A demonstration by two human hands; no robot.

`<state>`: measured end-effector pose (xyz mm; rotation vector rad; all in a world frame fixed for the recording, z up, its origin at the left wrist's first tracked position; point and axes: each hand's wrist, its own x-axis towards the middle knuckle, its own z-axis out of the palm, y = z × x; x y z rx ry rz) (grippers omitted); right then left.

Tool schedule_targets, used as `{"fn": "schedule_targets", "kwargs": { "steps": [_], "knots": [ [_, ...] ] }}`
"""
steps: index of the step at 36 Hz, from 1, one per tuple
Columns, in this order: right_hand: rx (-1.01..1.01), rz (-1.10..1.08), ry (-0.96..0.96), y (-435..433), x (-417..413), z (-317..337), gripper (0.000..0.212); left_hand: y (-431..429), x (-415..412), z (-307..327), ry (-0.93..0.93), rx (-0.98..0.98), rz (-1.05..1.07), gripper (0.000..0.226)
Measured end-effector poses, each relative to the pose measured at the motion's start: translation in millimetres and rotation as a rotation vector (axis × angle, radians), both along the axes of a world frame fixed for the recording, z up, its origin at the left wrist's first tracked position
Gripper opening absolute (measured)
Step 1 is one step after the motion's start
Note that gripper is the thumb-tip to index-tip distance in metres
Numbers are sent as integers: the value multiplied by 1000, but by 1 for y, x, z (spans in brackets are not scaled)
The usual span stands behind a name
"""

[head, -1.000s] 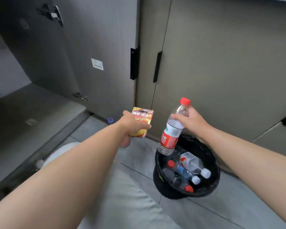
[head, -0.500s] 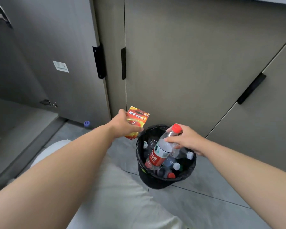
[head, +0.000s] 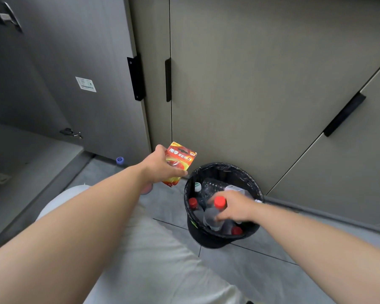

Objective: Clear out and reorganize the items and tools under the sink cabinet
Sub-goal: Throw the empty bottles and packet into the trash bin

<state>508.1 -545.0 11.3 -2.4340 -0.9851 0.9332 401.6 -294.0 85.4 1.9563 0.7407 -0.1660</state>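
Since the earlier frame the right hand [head: 235, 207] has dropped into the mouth of the bin [head: 206, 240], taking the bottle [head: 210, 218] down with it.

Head view: this hand appears to grip the bottle just below its red cap, though motion blur obscures the fingers. The bottle's body sits among other bottles inside the black-lined bin, so it is judged to be discarded; release is not yet confirmed.

The left hand [head: 159, 166] grips a battery pack [head: 181, 157] by its lower half. It is held left of the bin's rim, presumably so that it is not thrown out with the bottle.

The bin stands on the tiled floor [head: 261, 277] close to closed cabinet doors. The open door [head: 86, 51] hangs at left, with a blue cap [head: 119, 160] at its foot.
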Motion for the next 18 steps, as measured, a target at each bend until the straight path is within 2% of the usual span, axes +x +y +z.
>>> {"fn": "schedule_targets", "kwargs": {
  "steps": [3,6,10,13,16,18],
  "knots": [
    [-77,29,-11,0,-11,-21,55,0,-1,-1,-17,21,-20,76],
    [-185,79,-58,-2,-20,-40,46,-1,-1,-2,-44,46,-46,77],
    [-252,61,-26,-1,-17,-50,48,1,-2,-5,-86,96,-101,82],
    [-100,-77,122,9,-8,-34,46,2,0,-7,-81,136,-153,87],
    [219,-299,142,28,5,-3,30,2,3,-8,-52,208,-228,91],
    [427,-453,250,40,11,25,30,0,4,-9,-28,259,-278,92]
  ]
}}
